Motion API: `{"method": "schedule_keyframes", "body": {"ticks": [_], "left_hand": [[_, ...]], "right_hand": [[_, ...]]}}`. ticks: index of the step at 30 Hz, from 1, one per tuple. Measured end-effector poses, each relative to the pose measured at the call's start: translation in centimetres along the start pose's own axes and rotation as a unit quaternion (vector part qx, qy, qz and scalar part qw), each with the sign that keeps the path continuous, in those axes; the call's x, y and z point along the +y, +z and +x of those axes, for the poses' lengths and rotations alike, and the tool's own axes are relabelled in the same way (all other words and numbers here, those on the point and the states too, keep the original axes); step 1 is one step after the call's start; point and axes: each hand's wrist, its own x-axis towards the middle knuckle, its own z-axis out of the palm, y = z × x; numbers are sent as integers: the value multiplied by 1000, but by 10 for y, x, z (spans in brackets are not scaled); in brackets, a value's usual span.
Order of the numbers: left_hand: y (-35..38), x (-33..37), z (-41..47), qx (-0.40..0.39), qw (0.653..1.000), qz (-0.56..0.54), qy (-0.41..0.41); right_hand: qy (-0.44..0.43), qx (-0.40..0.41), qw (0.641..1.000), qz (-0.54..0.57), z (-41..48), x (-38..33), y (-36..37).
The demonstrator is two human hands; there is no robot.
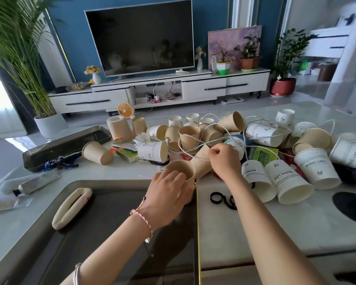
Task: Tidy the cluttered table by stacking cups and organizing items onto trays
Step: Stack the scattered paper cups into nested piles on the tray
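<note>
My left hand (169, 191) grips an upright brown paper cup (181, 169) at the far right corner of a dark metal tray (103, 227) in front of me. Just beyond it lies a brown cup on its side (200, 161), and my right hand (224, 159) pinches a thin white cable (191, 155) that runs over that cup. Several brown and white "MUSIC LIFE" cups (314, 167) lie scattered and tangled with the cables across the table's middle and right. A cream pouch (71, 206) lies in the near tray.
A second dark tray (66, 145) sits at the far left with a blue cord on its near edge. A black strap (222, 200) lies right of the near tray, a black disc (351, 206) at the right edge. Small boxes and an orange fan (124, 110) stand among the cups.
</note>
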Motion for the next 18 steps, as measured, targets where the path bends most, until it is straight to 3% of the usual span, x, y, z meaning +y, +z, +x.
{"method": "schedule_keyframes", "body": {"ticks": [4, 8, 13, 16, 18], "left_hand": [[6, -2, -2, 29, 999, -14, -6], [8, -2, -2, 43, 999, -22, -9], [10, -2, 1, 37, 999, 0, -6], [11, -2, 1, 44, 999, 1, 11], [13, 0, -3, 65, 996, -53, 38]], "right_hand": [[-57, 43, 997, 3, 1, -4, -10], [-173, 12, 983, -57, -2, -7, -17], [-230, 115, 962, 92, -11, -21, -30], [-230, 114, 955, 151, -18, -34, -36], [-247, 89, 952, 156, -25, -38, -37]]}}
